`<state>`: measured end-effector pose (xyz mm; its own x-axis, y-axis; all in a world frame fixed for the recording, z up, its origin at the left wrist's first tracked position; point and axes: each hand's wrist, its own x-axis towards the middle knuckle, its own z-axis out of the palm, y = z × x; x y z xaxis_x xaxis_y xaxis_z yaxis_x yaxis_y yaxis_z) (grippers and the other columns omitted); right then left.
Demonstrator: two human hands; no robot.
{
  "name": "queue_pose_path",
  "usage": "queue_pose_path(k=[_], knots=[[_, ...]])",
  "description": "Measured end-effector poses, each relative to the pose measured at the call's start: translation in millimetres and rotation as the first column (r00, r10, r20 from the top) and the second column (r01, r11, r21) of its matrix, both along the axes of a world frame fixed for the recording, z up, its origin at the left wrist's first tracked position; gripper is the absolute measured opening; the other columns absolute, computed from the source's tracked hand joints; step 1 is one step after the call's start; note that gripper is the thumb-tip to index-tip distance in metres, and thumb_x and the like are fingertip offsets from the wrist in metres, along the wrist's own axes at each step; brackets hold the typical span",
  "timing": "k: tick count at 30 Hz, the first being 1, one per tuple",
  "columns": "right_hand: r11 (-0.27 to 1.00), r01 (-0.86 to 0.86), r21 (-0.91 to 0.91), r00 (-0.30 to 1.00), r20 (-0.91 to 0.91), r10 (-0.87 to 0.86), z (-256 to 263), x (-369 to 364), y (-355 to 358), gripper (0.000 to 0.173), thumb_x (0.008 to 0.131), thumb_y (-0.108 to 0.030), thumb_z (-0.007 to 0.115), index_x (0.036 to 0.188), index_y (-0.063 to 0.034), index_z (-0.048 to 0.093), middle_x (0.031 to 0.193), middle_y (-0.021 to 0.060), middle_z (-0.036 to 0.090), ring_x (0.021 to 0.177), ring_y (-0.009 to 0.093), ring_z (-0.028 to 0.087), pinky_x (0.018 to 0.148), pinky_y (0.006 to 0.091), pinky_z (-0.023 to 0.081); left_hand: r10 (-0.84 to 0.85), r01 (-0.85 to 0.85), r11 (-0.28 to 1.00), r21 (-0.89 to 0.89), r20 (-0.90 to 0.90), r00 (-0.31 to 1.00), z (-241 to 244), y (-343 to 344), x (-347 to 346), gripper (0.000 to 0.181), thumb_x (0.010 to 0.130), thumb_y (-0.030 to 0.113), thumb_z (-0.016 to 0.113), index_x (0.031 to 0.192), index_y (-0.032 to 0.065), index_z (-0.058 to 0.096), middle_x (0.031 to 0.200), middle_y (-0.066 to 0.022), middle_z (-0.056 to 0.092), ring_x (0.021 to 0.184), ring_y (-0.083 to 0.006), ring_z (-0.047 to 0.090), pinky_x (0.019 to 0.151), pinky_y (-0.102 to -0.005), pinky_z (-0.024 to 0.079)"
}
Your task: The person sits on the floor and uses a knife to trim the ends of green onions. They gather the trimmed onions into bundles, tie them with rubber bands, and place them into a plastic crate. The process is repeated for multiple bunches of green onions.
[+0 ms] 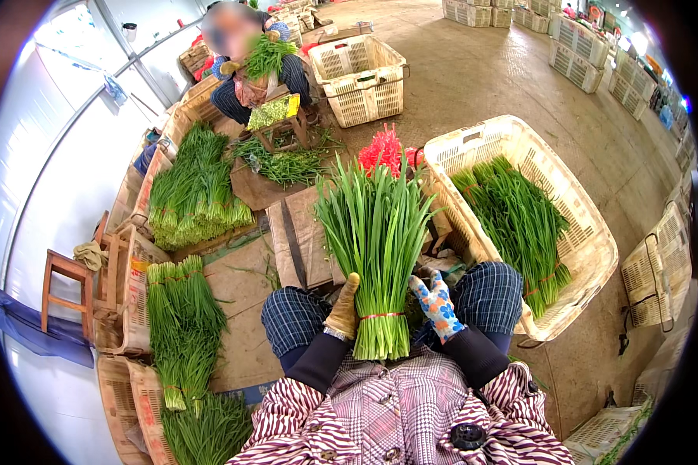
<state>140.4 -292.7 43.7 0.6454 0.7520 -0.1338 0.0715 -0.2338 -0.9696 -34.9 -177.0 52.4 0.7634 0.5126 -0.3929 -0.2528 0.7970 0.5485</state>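
Observation:
A thick bundle of green Chinese chives [378,250] stands upright before my chest, its cut stems down and a red band around them. My left hand [344,308], in a tan-coated work glove, holds the left side of the bundle just above the band. On the other side, my right hand [436,303], in a floral glove, is beside the bundle with its fingers partly spread; some fingers are hidden, and whether it touches the leaves is unclear. Behind the leaves is a bunch of red ties [381,150].
At right, a plastic crate [587,256] holds banded chives [515,226]. More bundles [183,325] lie at left, near a wooden stool [67,285]. A co-worker sits ahead behind a small wooden stand [282,131], near another crate [363,99].

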Motion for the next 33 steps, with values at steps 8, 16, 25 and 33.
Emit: queue_pose_path(k=[8,16,25,33], knots=[[0.959,-0.212,0.19,0.915,-0.307,0.263,-3.8,-1.4,-1.6,0.084,0.091,-0.039,0.067,0.15,0.0044,0.025,0.15,0.0259,0.034,0.142,0.035,0.031,0.115,0.0399,0.028,0.057,-0.049,0.985,0.168,-0.041,0.998,0.8,5.7,5.1,0.063,0.081,0.037,0.08,0.129,0.0054,0.055,0.117,-0.0091,0.066,0.102,-0.022,0.066,0.087,-0.0381,0.056],[0.906,0.262,0.334,0.964,-0.127,-0.232,19.0,9.0,7.3,0.044,0.087,-0.011,0.073,0.125,0.0,0.052,0.102,0.0064,0.06,0.093,0.014,0.059,0.082,0.0287,0.051,0.068,-0.056,0.964,0.261,-0.037,0.997,3.9,6.4,8.0,0.072,0.078,0.033,0.083,0.135,0.006,0.048,0.122,-0.0079,0.062,0.106,-0.0227,0.064,0.089,-0.0372,0.056],[0.944,-0.024,0.328,0.986,0.163,-0.031,81.9,-3.3,26.7,0.018,0.088,-0.009,0.071,0.102,0.002,0.066,0.091,0.0081,0.069,0.078,0.014,0.064,0.07,0.0274,0.052,0.057,-0.046,0.945,0.322,-0.026,0.998,17.9,-0.6,15.9,0.062,0.081,0.024,0.081,0.131,0.0043,0.05,0.114,-0.0077,0.065,0.096,-0.0211,0.067,0.078,-0.0356,0.06],[0.967,-0.139,0.215,0.948,0.313,0.066,75.1,7.0,54.0,0.026,0.085,-0.014,0.076,0.101,0.0024,0.066,0.08,0.008,0.068,0.07,0.014,0.062,0.064,0.0296,0.05,0.071,-0.053,0.935,0.352,-0.039,0.997,10.6,-5.0,17.3,0.055,0.083,0.021,0.079,0.128,0.0026,0.052,0.111,-0.0096,0.066,0.092,-0.0208,0.069,0.077,-0.0357,0.06]])
